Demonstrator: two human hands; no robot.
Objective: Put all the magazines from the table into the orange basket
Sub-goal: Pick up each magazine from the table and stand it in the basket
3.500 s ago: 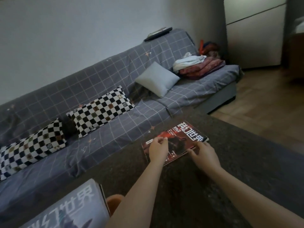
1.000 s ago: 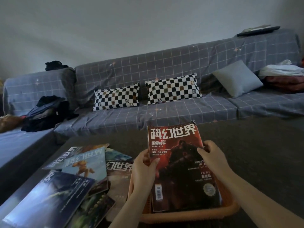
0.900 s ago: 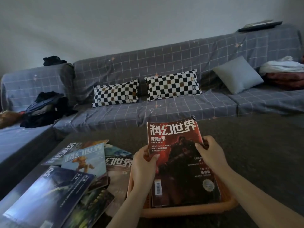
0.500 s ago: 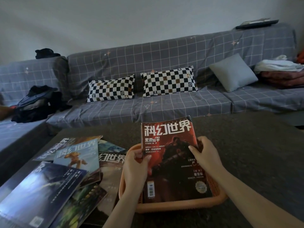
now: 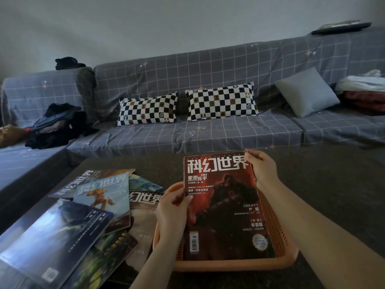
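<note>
Red magazine (image 5: 225,207) sits in the orange basket (image 5: 277,232), far end tilted up above the rim. Left hand (image 5: 173,211) pinches its left edge; right hand (image 5: 262,165) grips the top right corner. Loose magazines (image 5: 83,215) crowd the basket's left; bare table (image 5: 333,180) lies to the right.

My left hand (image 5: 171,213) sits at nine o'clock, thumb pinching inward; my right hand (image 5: 263,166) reaches to one o'clock, fingers (image 5: 251,155) curled, both forearms extended.
</note>
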